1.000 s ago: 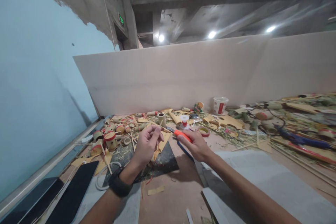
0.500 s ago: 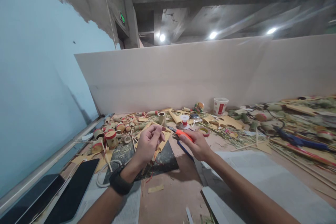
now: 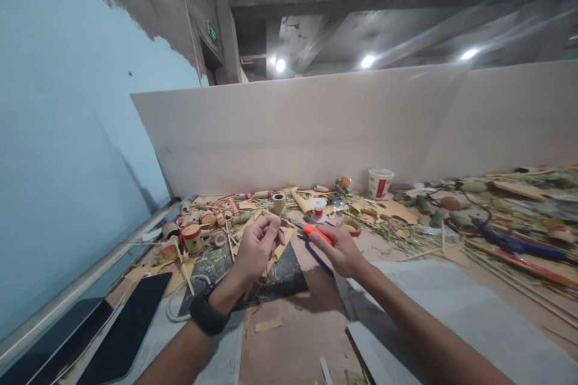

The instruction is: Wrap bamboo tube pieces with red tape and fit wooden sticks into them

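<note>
My right hand (image 3: 344, 248) is wrapped around a utility knife with an orange handle (image 3: 315, 231). Its grey blade (image 3: 295, 223) points left toward my left hand. The fingers of my left hand (image 3: 258, 246) are pinched together, and a small brownish piece shows at their tips, too small to name. Beneath that hand lie a dark cutting mat (image 3: 289, 280) and yellow cardboard (image 3: 275, 260). Just behind the hands stands a short bamboo tube (image 3: 279, 204). A spool of red thread (image 3: 318, 210) sits beyond the knife.
Small red-and-tan drums (image 3: 192, 239) cluster at the left, near a black phone (image 3: 129, 325). A paper cup (image 3: 380, 184) stands by the white partition (image 3: 316, 138). To the right are a tape roll (image 3: 351, 228), paper sheets (image 3: 442, 307), plant scraps and a blue glue gun (image 3: 515, 240).
Hardly anything differs. The camera view has shifted very slightly; both hands keep their places, with the knife still in my right hand.
</note>
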Demonstrator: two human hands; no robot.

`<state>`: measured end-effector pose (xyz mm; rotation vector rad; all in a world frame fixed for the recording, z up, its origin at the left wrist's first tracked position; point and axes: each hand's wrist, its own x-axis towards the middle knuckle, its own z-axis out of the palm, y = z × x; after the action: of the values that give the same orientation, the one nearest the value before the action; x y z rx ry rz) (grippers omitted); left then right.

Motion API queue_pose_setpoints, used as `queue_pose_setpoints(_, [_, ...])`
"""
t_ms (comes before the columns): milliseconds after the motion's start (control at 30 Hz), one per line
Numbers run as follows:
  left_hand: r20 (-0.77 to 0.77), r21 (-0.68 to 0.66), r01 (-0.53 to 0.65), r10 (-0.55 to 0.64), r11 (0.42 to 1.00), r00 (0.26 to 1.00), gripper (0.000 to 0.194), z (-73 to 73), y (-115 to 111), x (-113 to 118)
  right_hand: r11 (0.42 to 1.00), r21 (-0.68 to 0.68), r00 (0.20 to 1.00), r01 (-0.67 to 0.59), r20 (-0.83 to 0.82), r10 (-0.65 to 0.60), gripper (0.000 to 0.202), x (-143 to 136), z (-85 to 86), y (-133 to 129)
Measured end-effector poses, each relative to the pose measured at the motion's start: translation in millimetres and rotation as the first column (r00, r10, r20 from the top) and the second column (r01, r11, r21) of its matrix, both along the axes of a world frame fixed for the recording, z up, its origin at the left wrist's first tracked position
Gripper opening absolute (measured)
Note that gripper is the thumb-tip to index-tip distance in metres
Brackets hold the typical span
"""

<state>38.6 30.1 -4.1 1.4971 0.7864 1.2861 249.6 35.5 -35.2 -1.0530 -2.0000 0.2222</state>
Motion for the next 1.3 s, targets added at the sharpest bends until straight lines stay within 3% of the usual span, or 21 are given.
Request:
queue_pose_setpoints(533, [-0.038, 0.041, 0.002, -0.001, 0.999, 0.999, 0.048, -2.7, 4, -1, 0.998, -0.023, 0.999, -0.051, -0.012, 0.051, 0.049, 1, 0.0, 1])
queue_pose_setpoints(867, [-0.225, 0.274, -0.087, 0.152, 0.958, 0.962, 0.038, -1.3, 4, -6, 0.996, -0.055, 0.998, -0.069, -0.012, 0.069, 0.049, 6, 1.0, 3])
queue_pose_setpoints(1100, [-0.229, 0.276, -0.103, 0.169, 0.956, 0.959, 0.038, -4.1, 2, -4, 0.998, -0.043, 0.999, -0.052, -0.003, 0.052, 0.049, 6, -3.2, 6])
queue_pose_setpoints(1300, [-0.237, 0.329, -0.184, 0.27, 0.926, 0.933, 0.038, -9.6, 2, 0, 1.0, -0.023, 1.0, -0.012, 0.002, 0.012, 0.05, -5, -4.0, 1])
